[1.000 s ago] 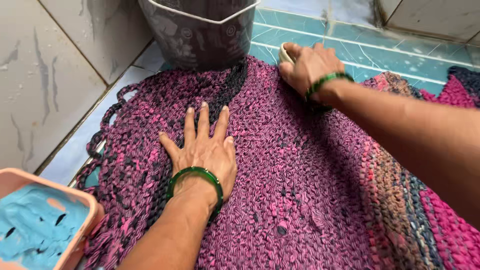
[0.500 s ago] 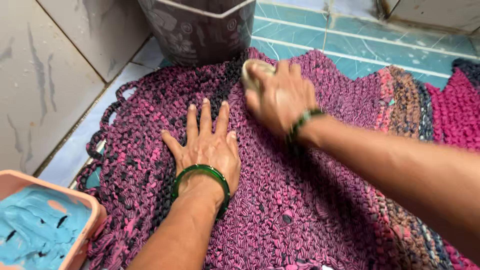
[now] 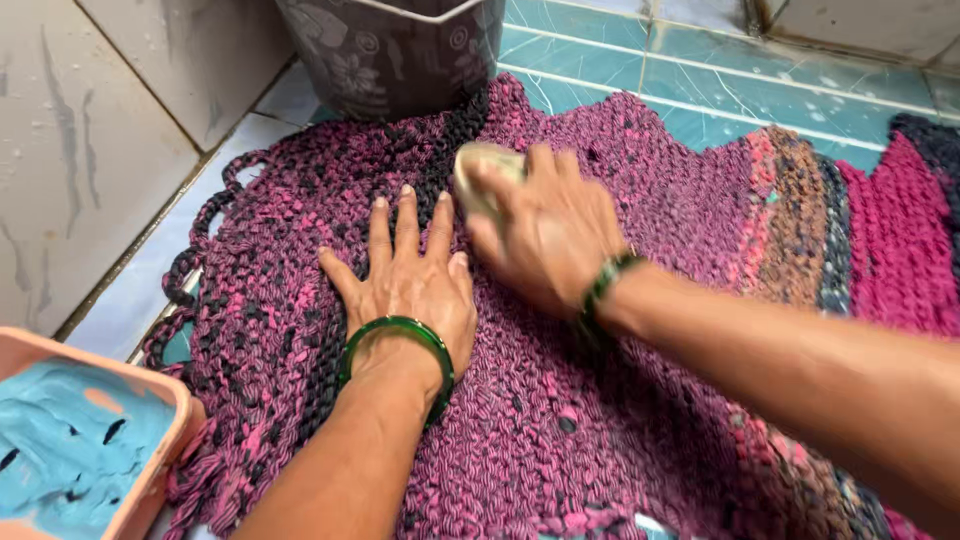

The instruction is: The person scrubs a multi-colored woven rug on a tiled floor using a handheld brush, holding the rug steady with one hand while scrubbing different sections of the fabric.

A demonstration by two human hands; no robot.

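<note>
No packages, labels, signs or screens seen in head view.
</note>
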